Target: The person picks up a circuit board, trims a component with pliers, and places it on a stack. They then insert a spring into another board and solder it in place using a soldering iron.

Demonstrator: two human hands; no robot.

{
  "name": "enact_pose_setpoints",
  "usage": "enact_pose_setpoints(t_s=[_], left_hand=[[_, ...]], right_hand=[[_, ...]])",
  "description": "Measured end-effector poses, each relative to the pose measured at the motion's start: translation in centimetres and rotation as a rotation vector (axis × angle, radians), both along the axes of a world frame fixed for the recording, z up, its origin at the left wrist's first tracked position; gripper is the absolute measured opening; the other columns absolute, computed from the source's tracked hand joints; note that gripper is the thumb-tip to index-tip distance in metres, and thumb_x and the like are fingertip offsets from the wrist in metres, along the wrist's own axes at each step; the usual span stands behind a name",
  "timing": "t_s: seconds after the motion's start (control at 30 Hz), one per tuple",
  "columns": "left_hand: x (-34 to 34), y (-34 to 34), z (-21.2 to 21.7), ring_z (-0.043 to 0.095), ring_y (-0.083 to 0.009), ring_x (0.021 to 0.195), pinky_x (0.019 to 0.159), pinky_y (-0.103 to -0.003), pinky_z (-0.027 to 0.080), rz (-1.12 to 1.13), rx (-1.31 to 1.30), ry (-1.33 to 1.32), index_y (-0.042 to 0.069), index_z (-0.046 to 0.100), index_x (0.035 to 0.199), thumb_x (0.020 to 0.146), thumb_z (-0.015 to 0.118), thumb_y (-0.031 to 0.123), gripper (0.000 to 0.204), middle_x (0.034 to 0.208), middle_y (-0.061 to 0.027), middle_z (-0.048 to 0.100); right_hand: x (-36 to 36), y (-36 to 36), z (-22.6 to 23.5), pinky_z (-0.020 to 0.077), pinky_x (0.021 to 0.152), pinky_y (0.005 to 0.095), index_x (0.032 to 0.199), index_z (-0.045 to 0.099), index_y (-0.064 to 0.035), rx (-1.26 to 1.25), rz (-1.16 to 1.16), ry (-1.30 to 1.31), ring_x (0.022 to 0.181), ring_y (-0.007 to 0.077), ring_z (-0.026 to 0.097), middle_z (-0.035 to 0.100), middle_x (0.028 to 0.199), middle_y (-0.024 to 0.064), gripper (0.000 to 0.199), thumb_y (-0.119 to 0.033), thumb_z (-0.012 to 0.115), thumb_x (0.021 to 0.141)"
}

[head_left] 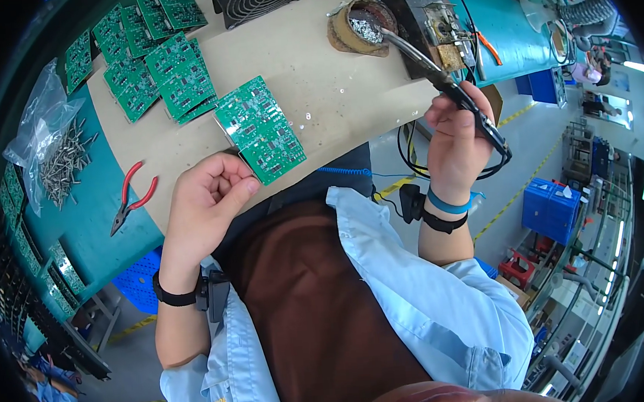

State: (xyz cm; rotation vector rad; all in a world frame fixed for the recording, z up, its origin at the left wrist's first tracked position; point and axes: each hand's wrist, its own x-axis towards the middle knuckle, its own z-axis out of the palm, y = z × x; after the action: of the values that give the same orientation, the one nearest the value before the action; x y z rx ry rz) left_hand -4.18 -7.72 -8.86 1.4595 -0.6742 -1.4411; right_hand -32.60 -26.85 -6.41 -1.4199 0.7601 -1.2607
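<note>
At the near edge of a tan sheet [331, 118] laid over the teal bench [108, 246], the left hand [216, 197] grips a green circuit board [261, 130] by its lower left side, thumb and curled fingers closed together there; whether the board's underside touches the sheet, I cannot tell. Over to the right, the right hand [459, 135] wraps its fingers around the dark handle of a soldering iron [444, 82], whose metal end slants up and left to the mouth of a round brown pot [342, 34] with silvery bits inside. Beyond the held board, to the left, more green boards [177, 73] lie in overlapping stacks. Red-handled pliers [125, 209] lie left of the left hand, and past them sits a pile of small metal parts [64, 168] beside a clear plastic bag [46, 116].
</note>
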Motion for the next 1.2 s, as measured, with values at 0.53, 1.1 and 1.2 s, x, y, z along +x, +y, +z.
enact_pose_setpoints(t_s=[0.53, 1.1, 1.2], left_hand=[[0.2, 0.3, 0.2, 0.051, 0.0016, 0.070, 0.062, -0.016, 0.041, -0.012, -0.005, -0.017, 0.002, 0.066, 0.100, 0.094, 0.071, 0.002, 0.007, 0.085, 0.0057, 0.063], [0.4, -2.2, 8.2, 0.056, -0.0001, 0.073, 0.062, -0.019, 0.044, 0.124, -0.196, -0.089, 0.001, 0.068, 0.106, 0.099, 0.068, 0.011, 0.013, 0.090, 0.0038, 0.067], [-0.1, -3.0, 8.1, 0.053, -0.0010, 0.071, 0.060, -0.019, 0.041, 0.111, -0.220, -0.043, 0.003, 0.068, 0.107, 0.100, 0.067, 0.016, 0.015, 0.089, 0.0049, 0.064]], right_hand=[[0.3, -0.1, -1.5, 0.0535, 0.078, 0.0329, 0.136, 0.056, -0.0010, -0.040, 0.015, -0.057, 0.091, 0.0209, 0.067, 0.070, 0.107, 0.0148, 0.045, -0.025, 0.067, 0.100], [2.4, 4.3, 0.7, 0.0564, 0.071, 0.0380, 0.113, 0.067, -0.0094, -0.678, 0.273, 0.066, 0.086, 0.0318, 0.069, 0.067, 0.102, 0.0153, 0.036, -0.002, 0.081, 0.081], [2.9, 4.6, 1.2, 0.0562, 0.068, 0.0381, 0.111, 0.068, -0.0106, -0.742, 0.325, 0.111, 0.084, 0.0323, 0.069, 0.066, 0.100, 0.0147, 0.034, -0.002, 0.081, 0.080]])
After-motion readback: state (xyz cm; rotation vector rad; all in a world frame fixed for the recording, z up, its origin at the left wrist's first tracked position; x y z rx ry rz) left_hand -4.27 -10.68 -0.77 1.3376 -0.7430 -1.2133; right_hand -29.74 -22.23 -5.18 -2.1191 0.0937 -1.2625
